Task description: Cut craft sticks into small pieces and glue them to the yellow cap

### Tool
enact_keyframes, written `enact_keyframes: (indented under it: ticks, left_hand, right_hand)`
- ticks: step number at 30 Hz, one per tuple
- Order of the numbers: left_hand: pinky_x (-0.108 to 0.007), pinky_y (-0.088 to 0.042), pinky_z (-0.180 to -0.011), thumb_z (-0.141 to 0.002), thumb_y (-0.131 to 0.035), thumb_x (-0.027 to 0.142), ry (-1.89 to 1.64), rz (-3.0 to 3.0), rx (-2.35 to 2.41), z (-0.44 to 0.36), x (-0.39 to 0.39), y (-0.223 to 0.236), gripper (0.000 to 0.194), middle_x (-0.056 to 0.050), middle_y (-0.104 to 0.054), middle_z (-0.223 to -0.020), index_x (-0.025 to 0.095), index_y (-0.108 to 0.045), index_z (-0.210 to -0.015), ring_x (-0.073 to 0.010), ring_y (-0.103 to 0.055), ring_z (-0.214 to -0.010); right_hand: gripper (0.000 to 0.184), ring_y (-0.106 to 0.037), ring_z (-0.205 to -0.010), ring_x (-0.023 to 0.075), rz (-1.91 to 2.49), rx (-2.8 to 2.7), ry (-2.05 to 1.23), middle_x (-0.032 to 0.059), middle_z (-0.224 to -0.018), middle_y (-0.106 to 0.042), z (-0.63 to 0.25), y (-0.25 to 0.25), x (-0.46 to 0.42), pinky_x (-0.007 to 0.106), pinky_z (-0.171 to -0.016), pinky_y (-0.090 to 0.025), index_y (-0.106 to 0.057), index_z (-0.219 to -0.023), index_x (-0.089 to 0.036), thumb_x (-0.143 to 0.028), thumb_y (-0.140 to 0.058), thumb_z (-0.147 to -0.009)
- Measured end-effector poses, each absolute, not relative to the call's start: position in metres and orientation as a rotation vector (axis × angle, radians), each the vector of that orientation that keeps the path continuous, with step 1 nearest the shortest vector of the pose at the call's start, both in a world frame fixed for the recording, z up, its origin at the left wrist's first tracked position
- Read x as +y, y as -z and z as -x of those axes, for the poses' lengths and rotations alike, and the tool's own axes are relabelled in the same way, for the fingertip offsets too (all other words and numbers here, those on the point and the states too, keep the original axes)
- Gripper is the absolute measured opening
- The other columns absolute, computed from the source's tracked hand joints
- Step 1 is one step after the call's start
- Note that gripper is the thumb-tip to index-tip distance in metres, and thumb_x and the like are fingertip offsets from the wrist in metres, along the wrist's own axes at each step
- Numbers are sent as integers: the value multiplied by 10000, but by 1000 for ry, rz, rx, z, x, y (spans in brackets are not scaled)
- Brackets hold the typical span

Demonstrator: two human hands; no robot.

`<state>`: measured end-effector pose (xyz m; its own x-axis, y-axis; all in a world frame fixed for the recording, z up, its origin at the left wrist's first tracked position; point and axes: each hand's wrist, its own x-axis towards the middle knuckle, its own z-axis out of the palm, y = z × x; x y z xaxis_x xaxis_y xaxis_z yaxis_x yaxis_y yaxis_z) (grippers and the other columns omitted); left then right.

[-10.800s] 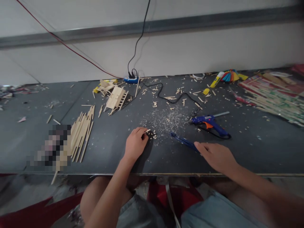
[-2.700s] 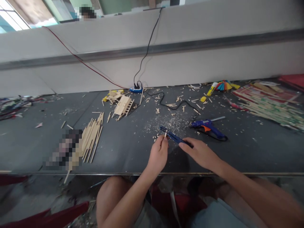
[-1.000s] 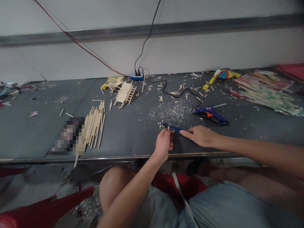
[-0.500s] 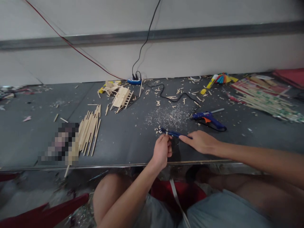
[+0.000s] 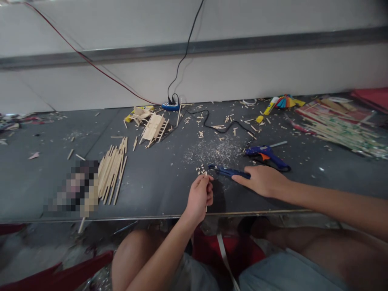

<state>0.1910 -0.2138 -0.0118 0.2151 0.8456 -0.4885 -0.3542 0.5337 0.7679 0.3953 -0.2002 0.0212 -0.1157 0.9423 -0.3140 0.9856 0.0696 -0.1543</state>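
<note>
In my closed left hand (image 5: 198, 196) is a thin wooden stick (image 5: 206, 173), its tip poking out above the fingers and its lower end below them. My right hand (image 5: 263, 180) is wrapped around blue-handled cutting pliers (image 5: 228, 171), whose jaws point left. A small gap separates the jaws from the stick's tip. Short cut bits of wood (image 5: 200, 169) lie just beyond my left hand. Right of these, a blue glue gun (image 5: 268, 155) with an orange trigger rests on the dark table (image 5: 157, 178), past my right hand.
A bundle of wooden sticks (image 5: 112, 169) lies at left, beside a blurred-out patch. Farther back stands a small stick-built model (image 5: 153, 128), near a blue power socket (image 5: 170, 106). Black cord (image 5: 224, 130) crosses the table. More sticks in packaging (image 5: 339, 129) lie at right.
My left hand has drawn a little left and down with the stick, away from the pliers. The pliers have shifted slightly right, off the stick. The view has tilted a little.
</note>
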Motion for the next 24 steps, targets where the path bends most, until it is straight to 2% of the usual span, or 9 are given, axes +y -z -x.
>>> enact_keyframes:
  ticks: [6,17,24]
  left_hand:
    - [-136,-136,-313,-764,-537,354,-981,-603,1073,-181,-205,8,184,80,-349,-545,182,-494,-813,-21,-257,-351]
    - [-135,-127,-297,-803,-496,369,-1009,-639,1103,-176,-202,7,169,77,-378,-554,201,-489,-815,-30,-306,-329]
    - [-150,-169,-315,-831,-470,427,-1020,-754,1134,-177,-210,7,230,82,-345,-552,200,-509,-846,-28,-241,-348]
  right_hand:
    - [652,-630,-794,332,-1970,2304,264,162,-795,-660,-387,-23,-192,374,-602,-430,-594,-799,-170,-761,-321,-761]
    - [663,-594,-929,364,-1875,2334,202,193,-956,-653,-373,-38,-180,442,-728,-474,-610,-951,-102,-696,-376,-775]
    - [685,-638,-824,321,-1991,2278,561,159,-922,-680,-375,-47,-180,383,-666,-457,-621,-923,-140,-740,-328,-769]
